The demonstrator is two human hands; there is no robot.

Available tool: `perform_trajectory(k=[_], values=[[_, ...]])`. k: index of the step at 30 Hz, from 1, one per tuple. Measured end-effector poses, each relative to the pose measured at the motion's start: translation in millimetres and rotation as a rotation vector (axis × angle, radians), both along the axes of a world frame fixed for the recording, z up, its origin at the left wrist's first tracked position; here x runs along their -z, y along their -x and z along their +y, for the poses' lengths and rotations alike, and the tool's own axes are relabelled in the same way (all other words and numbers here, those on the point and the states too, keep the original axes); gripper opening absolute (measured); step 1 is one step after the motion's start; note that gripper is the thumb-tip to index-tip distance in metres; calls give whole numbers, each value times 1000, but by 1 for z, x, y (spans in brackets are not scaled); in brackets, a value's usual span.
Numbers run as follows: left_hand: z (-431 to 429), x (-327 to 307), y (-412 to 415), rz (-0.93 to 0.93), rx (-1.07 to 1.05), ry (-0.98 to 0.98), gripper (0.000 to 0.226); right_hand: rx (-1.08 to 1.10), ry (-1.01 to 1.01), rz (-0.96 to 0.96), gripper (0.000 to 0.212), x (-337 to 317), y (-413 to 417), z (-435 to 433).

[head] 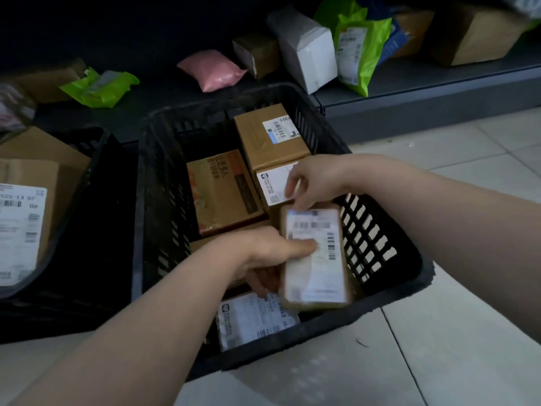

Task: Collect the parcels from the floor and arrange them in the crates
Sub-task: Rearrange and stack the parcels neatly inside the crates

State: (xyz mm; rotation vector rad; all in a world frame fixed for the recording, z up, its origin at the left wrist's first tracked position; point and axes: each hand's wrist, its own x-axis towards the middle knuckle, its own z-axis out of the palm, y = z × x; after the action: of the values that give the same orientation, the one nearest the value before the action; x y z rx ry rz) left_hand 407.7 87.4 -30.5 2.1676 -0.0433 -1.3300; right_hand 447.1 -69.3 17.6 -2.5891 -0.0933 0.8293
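Saw matt black plastic on the middle crate (380, 238), slotted walls, dull finish; same stuff on the left crate (96, 159). Found plain brown cardboard on the small parcel (319, 276), matt, with a white paper label (310, 227) stuck over most of the top. More matt brown cardboard on the big box (269, 142) and the printed box (225, 191). Noticed soft, slightly glossy plastic film on the pink bag (212, 70) and the green mailer (99, 87). Looked smooth and a bit shiny on the pale floor tiles (439, 347). Looked like grey painted metal, matt, on the shelf (424, 92).
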Motion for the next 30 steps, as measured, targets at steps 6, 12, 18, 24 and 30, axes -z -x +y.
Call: perform_trajectory(k=[6,12,18,24,30], values=[[-10,-2,3,57,-150,93,48,-59,-14,-156,33,1,-1,8],[-21,2,12,123,-205,115,64,-131,640,-320,60,9,0,-13],[-37,5,18,136,-322,256,42,-88,109,-18,7,15,1,-34],[-63,3,18,29,-439,287,36,21,-197,-99,18,26,14,-46],[-43,1,13,143,-318,250,61,-144,152,22,14,6,3,-33]])
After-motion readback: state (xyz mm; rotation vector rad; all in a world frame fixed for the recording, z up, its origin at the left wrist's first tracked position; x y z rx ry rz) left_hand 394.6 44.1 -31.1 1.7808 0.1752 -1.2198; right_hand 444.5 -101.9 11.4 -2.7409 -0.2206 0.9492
